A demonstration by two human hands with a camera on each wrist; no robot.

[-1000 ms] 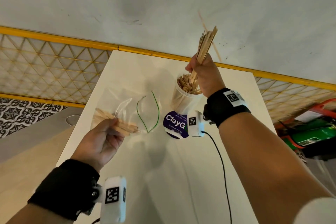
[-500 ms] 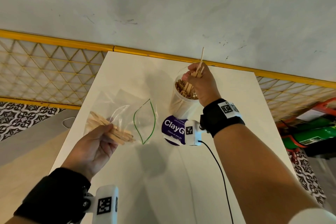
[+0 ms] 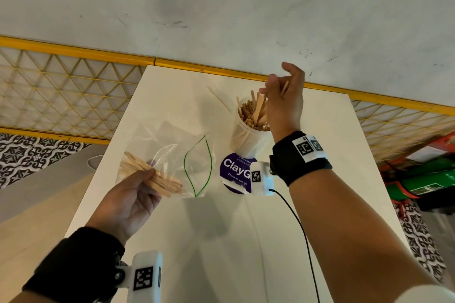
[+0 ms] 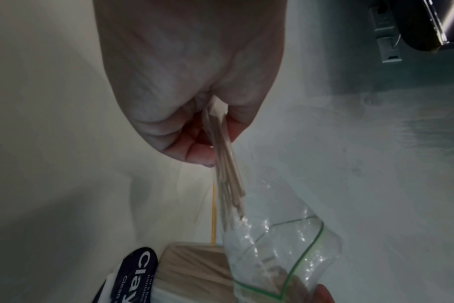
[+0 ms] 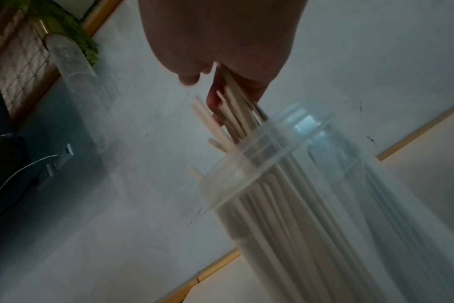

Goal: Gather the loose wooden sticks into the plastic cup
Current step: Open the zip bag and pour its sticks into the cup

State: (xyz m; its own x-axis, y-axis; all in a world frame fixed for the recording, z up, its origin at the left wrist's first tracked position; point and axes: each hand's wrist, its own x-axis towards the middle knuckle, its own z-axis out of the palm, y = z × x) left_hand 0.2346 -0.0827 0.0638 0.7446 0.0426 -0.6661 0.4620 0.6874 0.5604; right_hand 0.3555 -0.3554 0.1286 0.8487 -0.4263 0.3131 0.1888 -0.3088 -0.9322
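Both forearms are wearing black wrist straps [image 3: 301, 157] bearing white square-code tags; white camera housings [image 3: 261, 178] are hanging beneath, a thin black cable [image 3: 299, 224] trailing from the right one.

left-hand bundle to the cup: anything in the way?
Yes. The left hand grips the sticks through the clear zip bag, which encloses them. The cup mouth is crowded with upright sticks, and the right hand hovers right above it.
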